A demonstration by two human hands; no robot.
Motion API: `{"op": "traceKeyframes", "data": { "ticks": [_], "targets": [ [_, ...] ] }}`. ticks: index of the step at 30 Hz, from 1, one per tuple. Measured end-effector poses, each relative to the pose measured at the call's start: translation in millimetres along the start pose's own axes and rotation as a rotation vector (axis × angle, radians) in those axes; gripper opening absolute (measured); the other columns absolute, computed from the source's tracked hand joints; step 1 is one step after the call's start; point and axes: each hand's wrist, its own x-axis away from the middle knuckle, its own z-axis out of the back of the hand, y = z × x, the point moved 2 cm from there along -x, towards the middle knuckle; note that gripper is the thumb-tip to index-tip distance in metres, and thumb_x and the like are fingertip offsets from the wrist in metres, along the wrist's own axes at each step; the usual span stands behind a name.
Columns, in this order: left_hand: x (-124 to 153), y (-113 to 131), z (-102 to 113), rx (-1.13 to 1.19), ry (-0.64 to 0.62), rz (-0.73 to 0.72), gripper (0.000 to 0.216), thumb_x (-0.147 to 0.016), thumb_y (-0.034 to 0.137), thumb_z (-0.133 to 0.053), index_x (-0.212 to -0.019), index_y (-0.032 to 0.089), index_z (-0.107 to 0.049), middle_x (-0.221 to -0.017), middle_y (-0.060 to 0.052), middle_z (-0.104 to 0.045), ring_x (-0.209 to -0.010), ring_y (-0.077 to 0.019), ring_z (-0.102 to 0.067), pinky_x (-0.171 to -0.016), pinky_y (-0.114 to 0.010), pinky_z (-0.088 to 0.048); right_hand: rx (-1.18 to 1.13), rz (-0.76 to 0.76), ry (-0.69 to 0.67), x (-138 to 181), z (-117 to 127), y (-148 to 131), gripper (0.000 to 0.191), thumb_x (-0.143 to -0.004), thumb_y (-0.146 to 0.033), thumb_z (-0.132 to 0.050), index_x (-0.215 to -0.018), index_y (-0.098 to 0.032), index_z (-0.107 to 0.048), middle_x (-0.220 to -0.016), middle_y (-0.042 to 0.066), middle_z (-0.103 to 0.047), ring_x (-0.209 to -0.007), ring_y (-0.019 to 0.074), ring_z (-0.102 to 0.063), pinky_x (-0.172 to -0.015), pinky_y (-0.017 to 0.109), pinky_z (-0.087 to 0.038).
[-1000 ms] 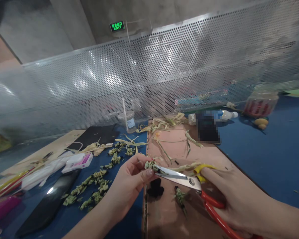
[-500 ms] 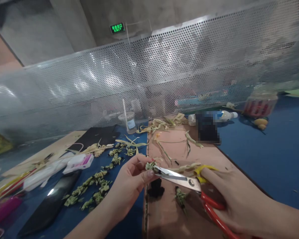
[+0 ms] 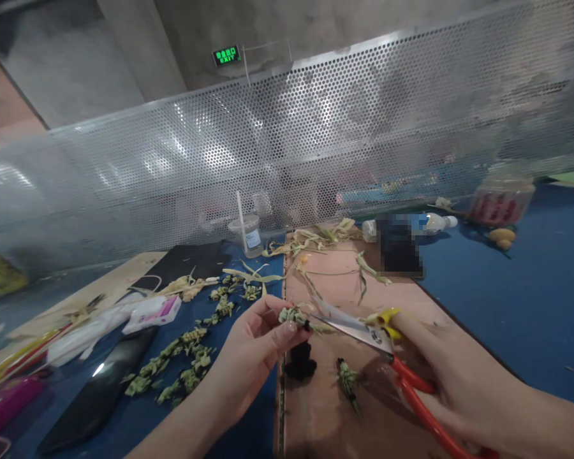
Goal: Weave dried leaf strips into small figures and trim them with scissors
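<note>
Between the thumb and fingers of my left hand is pinched a small pale-green knotted piece of dried husk or leaf. My right hand grips a pair of scissors with red handles and a yellow part near the fingers. The blades are slightly parted, their tips just right of the green piece and apart from it. Below them, on the brown board, lie a black clump and another green knotted piece.
Rows of similar green pieces lie on the blue tabletop at left, beside a black glossy object and a white-pink packet. Dried strips, a plastic cup, a bottle and a jar stand or lie before a perforated metal screen.
The scissors have drawn back to the right, away from the green piece, and now point slightly further right. My left hand keeps its hold almost unmoved.
</note>
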Motion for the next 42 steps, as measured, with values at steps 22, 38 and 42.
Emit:
{"op": "traceKeyframes", "data": {
  "ticks": [22, 38, 42],
  "targets": [
    [3.0, 4.6, 3.0, -0.37, 0.164, -0.094, 0.017, -0.072, 0.031, -0.067, -0.071, 0.017, -0.058, -0.055, 0.007, -0.048, -0.048, -0.0047, -0.04, -0.044, -0.014, -0.032, 0.026, 0.022, 0.091, -0.4, -0.7, 0.4, 0.017, -0.071, -0.025, -0.053, -0.086, -0.021, -0.046, -0.073, 0.004, -0.061, -0.064, 0.0204, -0.059, -0.054, 0.027, -0.037],
    [-0.5, 6.5, 3.3, -0.316, 0.146, -0.08, 0.013, -0.075, 0.029, -0.065, -0.073, 0.017, -0.06, -0.062, 0.003, -0.062, -0.053, -0.0078, -0.054, -0.046, -0.016, -0.037, 0.023, 0.037, 0.052, -2.5, -0.9, 1.5, 0.018, -0.072, -0.024, -0.052, -0.088, -0.021, -0.045, -0.075, 0.005, -0.061, -0.066, 0.0216, -0.059, -0.056, 0.028, -0.04],
    [-1.1, 5.7, 5.1, -0.348, 0.12, -0.084, 0.016, -0.075, 0.032, -0.064, -0.071, 0.017, -0.06, -0.055, 0.004, -0.06, -0.048, -0.007, -0.049, -0.045, -0.016, -0.035, 0.002, 0.046, 0.064, -2.2, 2.2, -0.9, 0.018, -0.07, -0.023, -0.053, -0.087, -0.022, -0.046, -0.075, 0.004, -0.062, -0.067, 0.0217, -0.06, -0.057, 0.027, -0.04]
  ]
}}
